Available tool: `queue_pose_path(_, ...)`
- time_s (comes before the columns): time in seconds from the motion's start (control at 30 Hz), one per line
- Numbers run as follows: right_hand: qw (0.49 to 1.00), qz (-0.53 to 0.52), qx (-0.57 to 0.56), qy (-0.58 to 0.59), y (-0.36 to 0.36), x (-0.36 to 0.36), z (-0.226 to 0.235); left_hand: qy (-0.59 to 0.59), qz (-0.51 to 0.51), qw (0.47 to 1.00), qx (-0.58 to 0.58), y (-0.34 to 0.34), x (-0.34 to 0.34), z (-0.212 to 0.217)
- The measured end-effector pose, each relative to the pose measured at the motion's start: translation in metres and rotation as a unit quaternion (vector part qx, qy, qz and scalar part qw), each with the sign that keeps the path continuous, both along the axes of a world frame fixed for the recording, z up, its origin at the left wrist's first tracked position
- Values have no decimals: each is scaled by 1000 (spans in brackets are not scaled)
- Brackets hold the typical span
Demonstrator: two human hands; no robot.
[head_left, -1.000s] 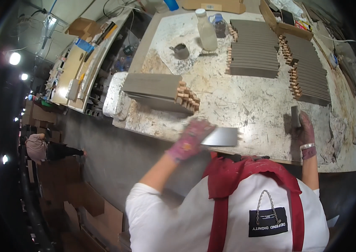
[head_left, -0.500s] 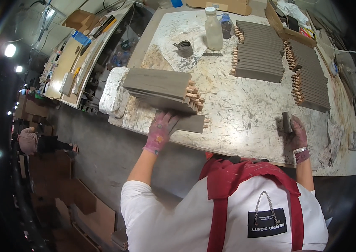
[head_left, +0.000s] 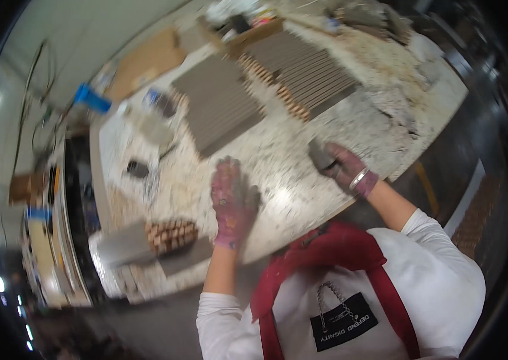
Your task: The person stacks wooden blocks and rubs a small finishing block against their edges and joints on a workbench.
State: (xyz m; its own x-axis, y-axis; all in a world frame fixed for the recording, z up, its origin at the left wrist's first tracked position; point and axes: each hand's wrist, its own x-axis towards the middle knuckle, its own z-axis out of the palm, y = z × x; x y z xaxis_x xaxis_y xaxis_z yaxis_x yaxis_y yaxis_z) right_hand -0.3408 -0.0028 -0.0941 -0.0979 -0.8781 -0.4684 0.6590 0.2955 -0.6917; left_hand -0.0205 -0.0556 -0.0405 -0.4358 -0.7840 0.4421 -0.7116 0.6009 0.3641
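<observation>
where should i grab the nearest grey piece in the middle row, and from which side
Probably mid-length on the nearest grey piece, coming from the wearer's side with the left hand: its near long face is exposed, while neighbouring pieces crowd its far side.

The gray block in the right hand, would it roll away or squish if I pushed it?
The gray block probably wouldn't roll, because its sides look flat. It's likely stiff, since it doesn't sag in the right hand. It may be light, as one hand holds it.
</observation>
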Motion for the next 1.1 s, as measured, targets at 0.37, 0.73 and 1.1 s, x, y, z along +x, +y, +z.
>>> queue_pose_path(0.37, 994, -72, 1, 77, 63, -53, 3, -140, -48, 978, -147, -79, -22, -53)
queue_pose_path(0.73, 971, 37, -51, 232, 4, -12, 12, -99, -39, 982, 157, -60, -58, -36)
queue_pose_path(1.1, 788, 107, -114, 595, -59, 46, 14, -63, -23, 992, 107, -4, -65, -50)
